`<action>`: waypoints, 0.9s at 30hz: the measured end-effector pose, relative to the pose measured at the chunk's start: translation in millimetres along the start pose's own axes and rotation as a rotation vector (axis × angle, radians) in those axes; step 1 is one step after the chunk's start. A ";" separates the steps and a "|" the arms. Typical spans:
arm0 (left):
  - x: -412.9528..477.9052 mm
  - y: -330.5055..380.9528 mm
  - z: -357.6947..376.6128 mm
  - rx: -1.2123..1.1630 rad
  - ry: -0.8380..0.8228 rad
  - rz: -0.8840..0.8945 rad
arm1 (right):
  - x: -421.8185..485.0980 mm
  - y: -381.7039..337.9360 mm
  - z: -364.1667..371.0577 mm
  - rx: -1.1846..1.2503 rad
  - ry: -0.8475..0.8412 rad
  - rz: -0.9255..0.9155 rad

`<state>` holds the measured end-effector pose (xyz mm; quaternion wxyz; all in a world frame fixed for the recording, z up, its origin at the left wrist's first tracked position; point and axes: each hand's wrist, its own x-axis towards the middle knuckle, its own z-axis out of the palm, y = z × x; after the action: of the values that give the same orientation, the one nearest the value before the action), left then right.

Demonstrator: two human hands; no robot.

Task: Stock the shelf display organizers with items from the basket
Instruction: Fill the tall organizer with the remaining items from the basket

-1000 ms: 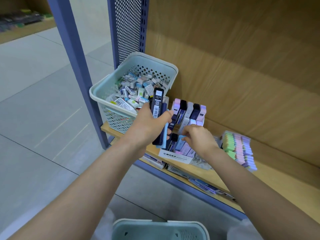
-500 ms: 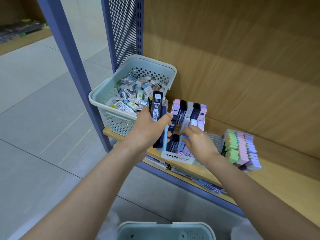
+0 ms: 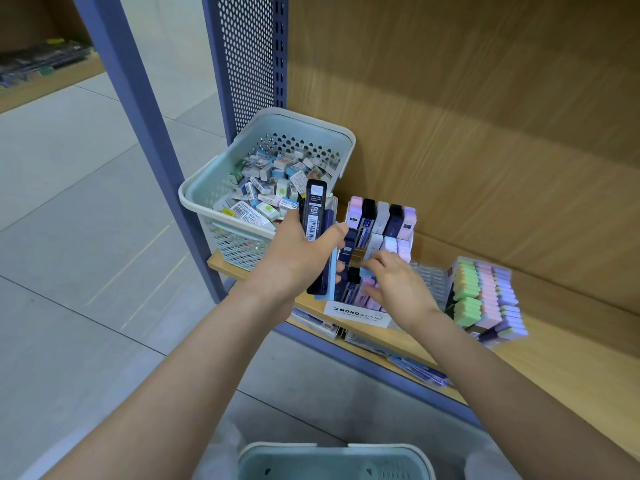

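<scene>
My left hand (image 3: pixel 298 258) grips a small stack of slim lead cases (image 3: pixel 314 220), dark on top with a light blue one behind, held upright in front of the basket. A pale green basket (image 3: pixel 277 133) full of small eraser boxes stands at the shelf's left end. Beside it sits the white tiered display organizer (image 3: pixel 358 311), filled with pastel and dark cases. My right hand (image 3: pixel 398 284) rests on the organizer's front row, its fingers pinching a pastel case (image 3: pixel 367 284) there.
A block of green, pink and purple erasers (image 3: pixel 486 299) stands to the right of the organizer. The wooden shelf (image 3: pixel 571 358) stretches further right. A blue upright post (image 3: pixel 138 109) borders the left. Another pale basket (image 3: pixel 332 462) is below me.
The view has shifted slightly. My right hand has stayed at the organizer's front row, fingers shifting slightly among the cases. My left hand keeps the same stack.
</scene>
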<state>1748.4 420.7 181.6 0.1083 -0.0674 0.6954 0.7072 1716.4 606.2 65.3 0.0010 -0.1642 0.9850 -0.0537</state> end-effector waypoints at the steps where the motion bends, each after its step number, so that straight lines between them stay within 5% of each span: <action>1: 0.1 0.0 0.0 -0.001 -0.001 0.000 | 1.4 -0.2 -1.0 -0.002 -0.011 0.000; 8: 0.3 0.2 0.3 0.003 -0.007 -0.006 | 11.7 0.7 -10.6 0.142 -0.086 0.135; 13: 0.2 -0.3 0.5 0.013 -0.006 -0.009 | -2.7 0.5 1.8 -0.249 -0.044 -0.040; 17: -0.9 -0.6 2.3 0.031 -0.018 -0.013 | -14.3 -0.4 6.1 -0.259 0.064 -0.100; 20: -3.3 -1.3 3.7 0.048 -0.044 -0.024 | -23.3 -8.5 2.8 0.018 0.107 0.002; 23: -6.9 -3.1 6.9 0.036 -0.086 -0.074 | -37.0 -32.1 -35.5 0.614 0.173 0.185; 27: -14.2 -10.7 16.7 0.039 -0.176 -0.142 | -52.2 -60.2 -86.9 1.135 0.174 0.140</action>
<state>1765.7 436.6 175.1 0.2201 -0.0520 0.6904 0.6871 1783.5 575.6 157.2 0.0116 -0.0673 0.8070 -0.5866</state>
